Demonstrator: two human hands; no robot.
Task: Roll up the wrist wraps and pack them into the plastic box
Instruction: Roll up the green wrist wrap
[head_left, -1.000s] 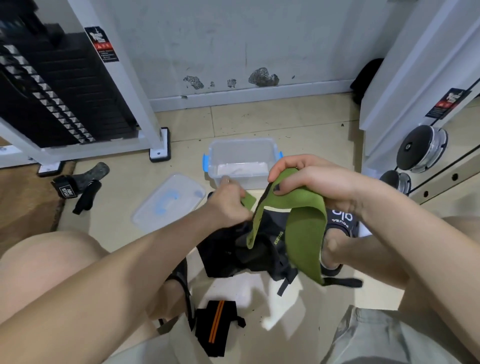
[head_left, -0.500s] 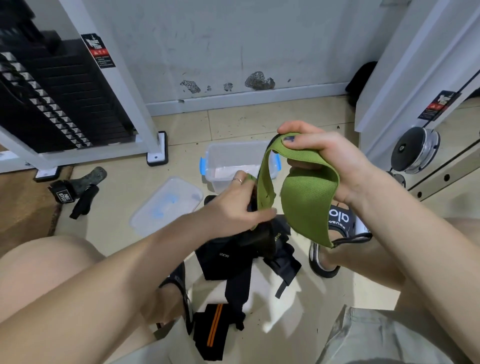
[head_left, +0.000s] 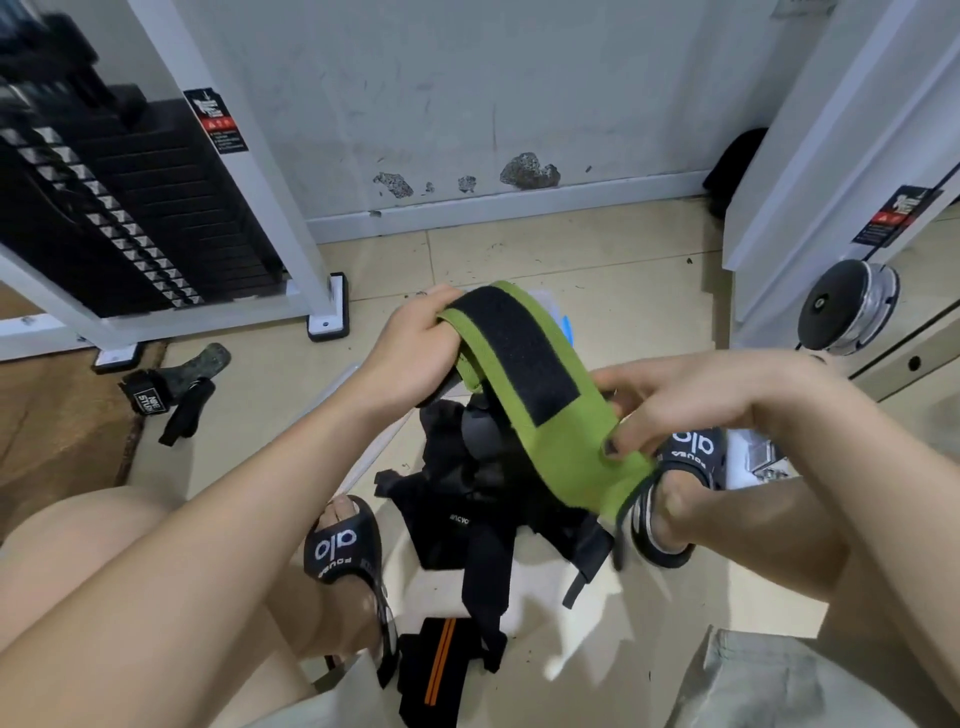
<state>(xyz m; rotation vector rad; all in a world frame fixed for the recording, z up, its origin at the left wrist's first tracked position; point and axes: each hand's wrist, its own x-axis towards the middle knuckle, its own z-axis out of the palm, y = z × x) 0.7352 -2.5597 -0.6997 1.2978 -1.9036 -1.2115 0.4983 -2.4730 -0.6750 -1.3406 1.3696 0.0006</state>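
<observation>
Above the floor (head_left: 623, 291), between our knees, we hold a green wrist wrap (head_left: 566, 441) stretched slantwise, its black fastening strip facing up. Our left hand (head_left: 415, 358) grips the upper end and our right hand (head_left: 691, 400) pinches the lower part. Beneath it lies a heap of black wraps (head_left: 467, 519); the plastic box (head_left: 558, 312) behind is mostly hidden.

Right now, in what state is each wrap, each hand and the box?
green wrist wrap: unrolled, held in the air between both hands, black fastening strip facing up
left hand: grips the wrap's upper end
right hand: pinches the wrap's lower part
black wraps: loose heap on the floor
black-and-orange wrap: on the floor
plastic box: mostly hidden
</observation>
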